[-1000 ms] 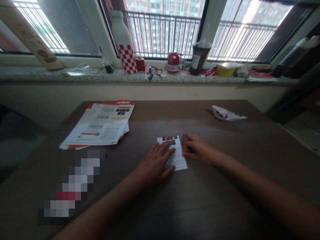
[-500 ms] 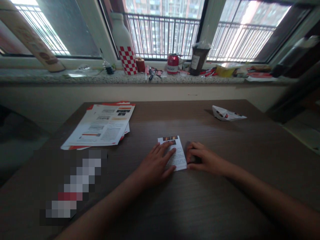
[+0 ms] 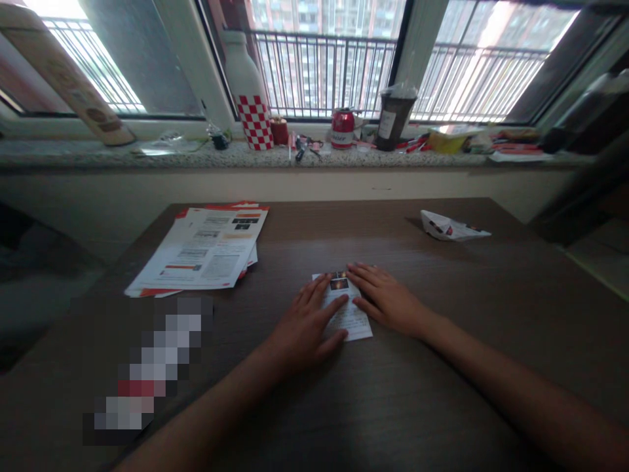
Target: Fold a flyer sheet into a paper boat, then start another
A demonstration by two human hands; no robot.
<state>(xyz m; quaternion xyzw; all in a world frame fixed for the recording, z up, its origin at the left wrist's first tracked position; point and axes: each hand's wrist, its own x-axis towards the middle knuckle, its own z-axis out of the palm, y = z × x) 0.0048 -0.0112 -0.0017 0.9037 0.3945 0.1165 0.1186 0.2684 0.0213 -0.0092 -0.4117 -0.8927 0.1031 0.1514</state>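
Note:
A small folded sheet of printed paper [image 3: 356,324] lies flat on the dark wooden table, with dark pictures near its far edge. My left hand [image 3: 309,321] rests over its left side, fingers stretched out and the thumb by the near edge. From the right, my right hand [image 3: 388,295] lies flat with its fingertips on the paper's far right part. Both hands are open, and between them part of the print shows. Toward the far right of the table sits a folded paper boat [image 3: 452,228], white with printed patches.
A stack of printed sheets [image 3: 206,252] lies at the table's far left. Nearer to me on the left is a blurred-out object [image 3: 152,367]. Along the windowsill stand a checkered bottle [image 3: 253,121], a red can [image 3: 343,128] and a dark cup [image 3: 393,118].
My right hand has gone from a curled pose beside the paper's right edge to lying flat on its far right part. My left hand stays on the paper.

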